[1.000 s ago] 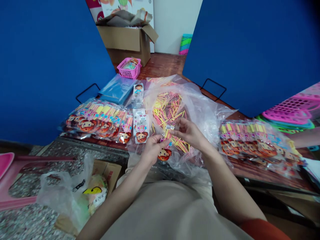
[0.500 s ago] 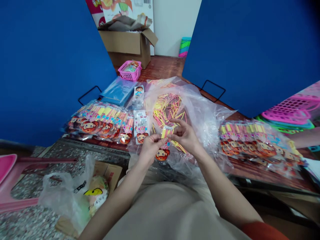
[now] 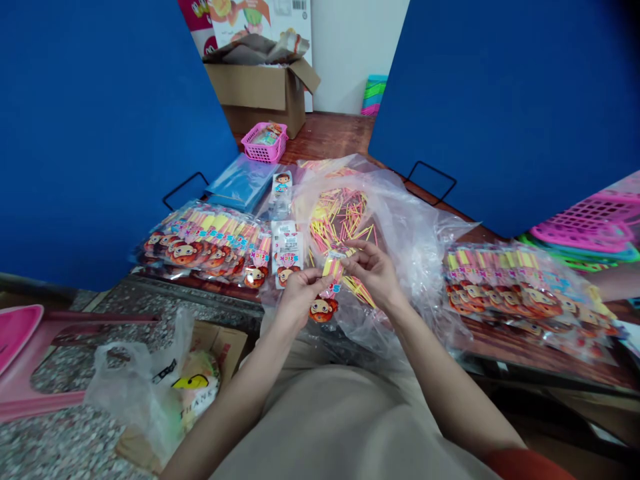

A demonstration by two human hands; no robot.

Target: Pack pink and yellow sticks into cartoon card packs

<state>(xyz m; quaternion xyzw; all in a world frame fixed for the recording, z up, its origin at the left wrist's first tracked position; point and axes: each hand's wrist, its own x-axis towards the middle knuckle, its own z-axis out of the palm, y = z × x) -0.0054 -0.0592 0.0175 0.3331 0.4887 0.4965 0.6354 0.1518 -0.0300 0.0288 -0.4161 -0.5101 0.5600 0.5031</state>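
Between my two hands is a small clear packet (image 3: 324, 308) with a red-haired cartoon face at its lower end and pink and yellow sticks inside. My left hand (image 3: 300, 293) pinches its left side. At its upper right, the fingers of my right hand (image 3: 373, 270) are closed on the packet's top edge. Just beyond lies a large clear plastic bag (image 3: 397, 207), open, with a heap of loose pink and yellow sticks (image 3: 340, 210). Flat packets (image 3: 289, 250) with the same cartoon print lie left of my left hand.
Filled packets are piled at left (image 3: 210, 243) and right (image 3: 520, 280). Behind stand a pink basket (image 3: 265, 143), a blue plastic stack (image 3: 243, 183) and a cardboard box (image 3: 255, 87). Blue panels (image 3: 500, 100) flank the table. Another person's arm (image 3: 623, 281) shows at the right edge.
The view has shifted slightly, so the scene sits a little further right. Both hands stay on the same packet, whose face end hangs slightly further left relative to them.
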